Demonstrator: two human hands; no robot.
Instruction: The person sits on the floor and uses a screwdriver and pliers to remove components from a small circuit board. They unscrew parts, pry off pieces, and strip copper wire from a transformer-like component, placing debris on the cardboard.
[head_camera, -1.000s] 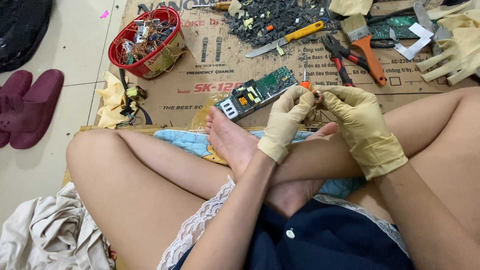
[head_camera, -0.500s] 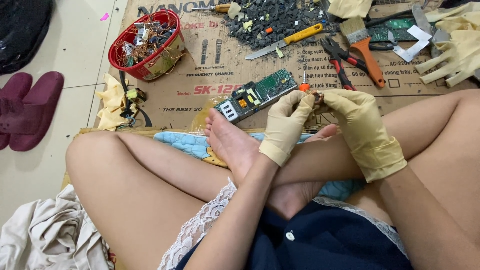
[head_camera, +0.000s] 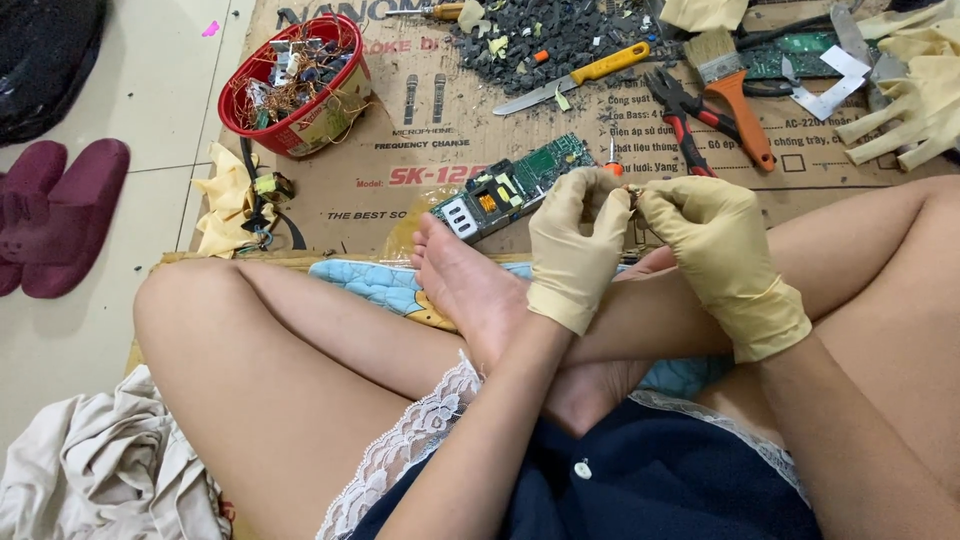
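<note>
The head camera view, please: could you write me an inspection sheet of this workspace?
Surface: flattened cardboard on a tiled floor.
Job's things: a small part, too small to identify, pinched between left hand and right hand; green circuit board beside them.
Clutter: red basket of wire scraps, dark chip pile, yellow-handled knife, pliers, brush, spare gloves.
Grippers: both gloved, fingertips closed on the part.
Cables: nothing seen beyond the basket's wires.
Surroundings: maroon slippers, crumpled cloth.

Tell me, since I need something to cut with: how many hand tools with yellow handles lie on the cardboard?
1: a yellow-handled knife beside the dark scrap pile. A second yellowish handle at the top edge is cut off.
</note>
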